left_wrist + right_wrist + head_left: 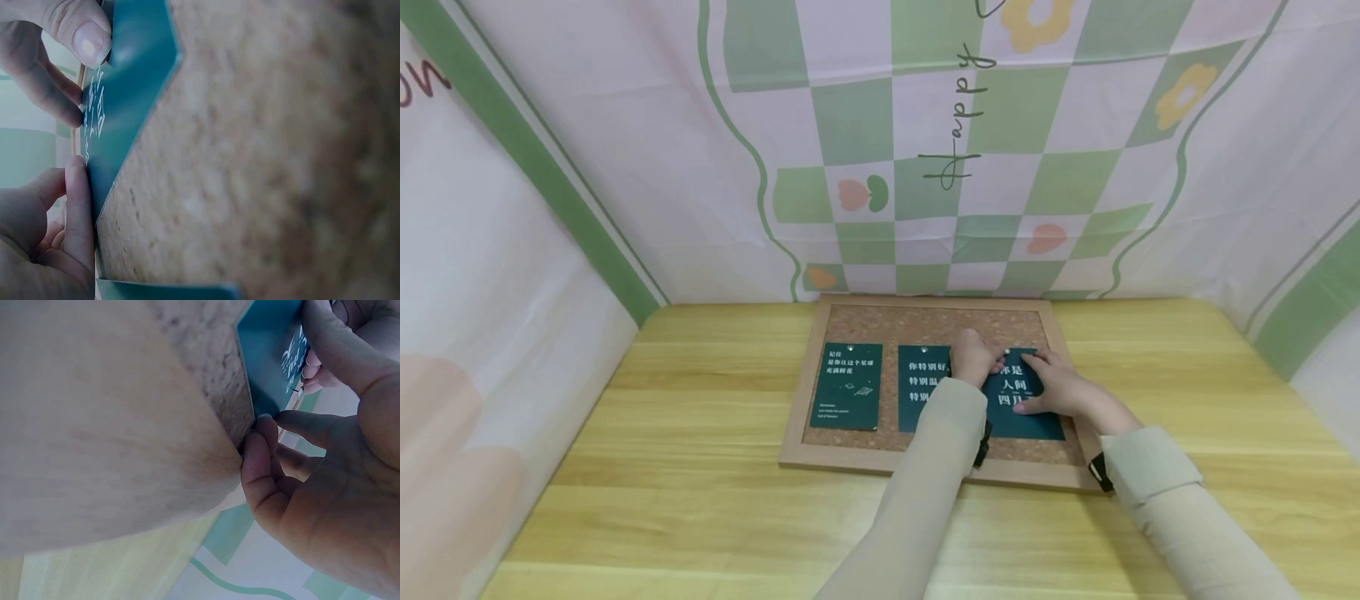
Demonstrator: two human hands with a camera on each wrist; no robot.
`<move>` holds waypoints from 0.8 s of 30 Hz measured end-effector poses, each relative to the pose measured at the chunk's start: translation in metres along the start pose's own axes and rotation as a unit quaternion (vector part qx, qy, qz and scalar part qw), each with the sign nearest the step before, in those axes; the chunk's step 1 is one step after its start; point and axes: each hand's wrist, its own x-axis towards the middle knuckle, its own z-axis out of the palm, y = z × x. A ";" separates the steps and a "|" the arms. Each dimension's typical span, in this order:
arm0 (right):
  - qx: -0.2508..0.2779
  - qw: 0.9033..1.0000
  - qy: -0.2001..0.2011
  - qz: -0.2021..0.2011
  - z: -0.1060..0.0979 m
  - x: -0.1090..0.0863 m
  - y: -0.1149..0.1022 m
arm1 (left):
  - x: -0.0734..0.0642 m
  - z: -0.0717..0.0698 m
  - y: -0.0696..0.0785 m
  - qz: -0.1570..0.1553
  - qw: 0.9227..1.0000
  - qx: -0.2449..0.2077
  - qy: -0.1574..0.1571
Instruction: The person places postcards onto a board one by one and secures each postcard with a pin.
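On the right of the cork board (962, 325) lies a dark green card (1030, 427) with white lettering. My left hand (973, 357) is at this card's top edge, its fingers pinching a small white pushpin (1007, 352); the fingertips are partly hidden. My right hand (1060, 385) spreads over the card's right side. Its thumb (90, 44) presses on the printed face, and other fingers reach the upper edge. A second green card (917, 408), partly behind my left forearm, is in the middle. A third card (846, 400) is at the left.
A wooden frame (850, 457) surrounds the cork. The board lies on a light wood-grain table (700, 433), its far edge near a checked green-and-white cloth backdrop (925, 196). White pins show at the tops of the left and middle cards.
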 end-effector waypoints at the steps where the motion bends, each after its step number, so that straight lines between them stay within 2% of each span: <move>1: 0.000 1.000 0.000 0.000 0.000 0.000 0.000 | 0.000 0.000 0.000 0.000 1.000 0.000 0.000; 24: -0.003 1.000 0.000 0.005 0.000 -0.001 0.000 | -0.003 0.000 0.002 -0.001 1.000 0.012 0.011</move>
